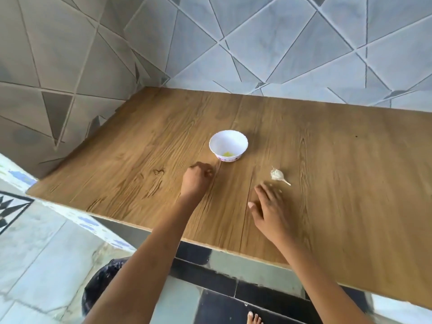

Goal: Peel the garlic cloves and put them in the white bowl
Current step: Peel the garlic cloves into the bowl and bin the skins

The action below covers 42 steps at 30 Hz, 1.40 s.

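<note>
A small white bowl stands on the wooden table, with a bit of something pale yellow on its bottom. A garlic bulb with its stalk lies to the bowl's right and nearer to me. My left hand hovers just left of the bowl with its fingers curled under; nothing shows in it. My right hand is spread flat, fingers straight, just short of the garlic and not touching it. Both hands are blurred.
Tiled walls close the table at the back and left. The near edge of the table runs diagonally below my arms. A dark bin with a black bag stands on the floor below the table's edge, and a bare foot shows.
</note>
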Each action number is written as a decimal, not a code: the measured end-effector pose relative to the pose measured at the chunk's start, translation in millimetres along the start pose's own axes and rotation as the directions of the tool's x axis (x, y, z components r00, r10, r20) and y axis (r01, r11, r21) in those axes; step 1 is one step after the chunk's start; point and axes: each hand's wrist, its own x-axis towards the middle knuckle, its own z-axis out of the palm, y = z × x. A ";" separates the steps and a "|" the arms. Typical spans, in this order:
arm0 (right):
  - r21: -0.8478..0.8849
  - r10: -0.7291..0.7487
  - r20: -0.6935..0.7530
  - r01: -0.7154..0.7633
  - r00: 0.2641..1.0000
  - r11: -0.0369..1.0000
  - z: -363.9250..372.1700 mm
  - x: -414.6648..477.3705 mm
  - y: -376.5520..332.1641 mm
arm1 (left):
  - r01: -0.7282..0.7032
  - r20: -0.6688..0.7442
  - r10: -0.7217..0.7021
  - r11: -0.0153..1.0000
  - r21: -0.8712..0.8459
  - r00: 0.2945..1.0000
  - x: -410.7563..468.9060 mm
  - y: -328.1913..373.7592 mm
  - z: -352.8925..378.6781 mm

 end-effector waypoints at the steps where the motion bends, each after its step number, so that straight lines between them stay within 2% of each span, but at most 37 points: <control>1: -0.006 0.006 0.006 -0.006 1.000 1.000 0.1 0.1 0.3 | -0.018 -0.001 0.018 0.999 0.032 1.000 2.1 0.2 1.7; 4: -0.006 0.016 0.013 -0.016 1.000 1.000 0.3 -1.2 0.1 | -0.023 -0.031 0.024 0.999 0.041 0.999 8.0 -5.3 -0.3; 7: 0.005 0.016 0.003 -0.016 1.000 1.000 -1.4 -1.8 1.0 | -0.052 -0.112 0.039 0.992 -0.118 0.993 15.6 2.0 -12.5; 10: 0.012 0.036 0.015 -0.036 0.999 0.999 -3.3 -2.7 -0.3 | -0.191 -0.120 0.173 0.968 -0.161 0.978 38.1 29.4 -26.0; 13: 0.027 0.035 0.047 -0.037 0.998 0.999 -2.8 -3.9 -1.0 | -0.259 -0.005 0.259 0.963 -0.077 0.966 69.3 50.4 -18.8; 15: 0.037 0.051 0.052 -0.053 0.997 0.998 -1.6 -3.3 -0.8 | -0.223 0.116 0.214 0.972 0.073 0.970 90.4 58.6 -7.3; 18: 0.052 0.069 0.022 -0.070 0.997 0.996 -0.1 -6.2 0.8 | -0.203 0.256 0.119 0.921 0.333 0.959 108.0 63.4 7.5; 22: 0.128 0.126 -0.056 -0.118 0.990 0.985 -4.0 -10.8 2.7 | -0.207 0.362 0.059 0.900 0.384 0.930 119.5 60.3 15.1; 24: 0.123 0.158 -0.080 -0.148 0.984 0.981 -6.9 -15.2 8.7 | -0.228 0.346 0.113 0.922 0.313 0.931 120.8 62.8 11.4; 26: 0.104 0.197 -0.097 -0.187 0.976 0.977 -11.4 -19.3 18.3 | -0.290 0.248 0.240 0.938 0.192 0.939 110.0 72.2 4.7; 28: 0.069 0.222 -0.107 -0.215 0.969 0.974 -14.8 -21.5 29.0 | -0.368 0.160 0.355 0.928 0.055 0.921 84.9 88.9 1.4; 29: 0.062 0.232 -0.108 -0.226 0.967 0.972 -16.3 -21.8 32.7 | -0.409 0.169 0.404 0.912 -0.006 0.899 71.7 97.5 3.5; 30: 0.067 0.239 -0.111 -0.232 0.965 0.970 -17.6 -21.8 35.2 | -0.456 0.211 0.460 0.887 -0.069 0.863 60.3 104.1 9.4; 32: 0.085 0.233 -0.130 -0.223 0.964 0.971 -18.4 -21.8 36.4 | -0.577 0.328 0.586 0.805 -0.135 0.741 44.0 112.8 24.8; 34: 0.096 0.212 -0.135 -0.200 0.968 0.975 -18.4 -22.8 36.1 | -0.705 0.411 0.666 0.705 -0.074 0.623 34.9 115.2 41.4; 35: 0.113 0.211 -0.130 -0.197 0.969 0.974 -18.8 -22.5 36.1 | -0.736 0.433 0.676 0.675 -0.040 0.596 31.6 115.6 48.4; 37: 0.173 0.222 -0.129 -0.198 0.966 0.965 -19.6 -21.6 37.0 | -0.728 0.442 0.673 0.683 -0.061 0.593 28.2 114.6 56.9; 39: 0.290 0.254 -0.162 -0.200 0.954 0.936 -22.9 -21.7 37.1 | -0.652 0.401 0.648 0.744 -0.148 0.648 27.7 112.1 61.7; 41: 0.451 0.322 -0.178 -0.213 0.930 0.867 -28.8 -19.9 37.1 | -0.481 0.363 0.551 0.834 -0.269 0.752 27.8 110.2 60.5; 42: 0.538 0.359 -0.169 -0.219 0.918 0.814 -31.3 -17.6 37.6 | -0.357 0.383 0.493 0.856 -0.373 0.782 25.9 109.7 58.1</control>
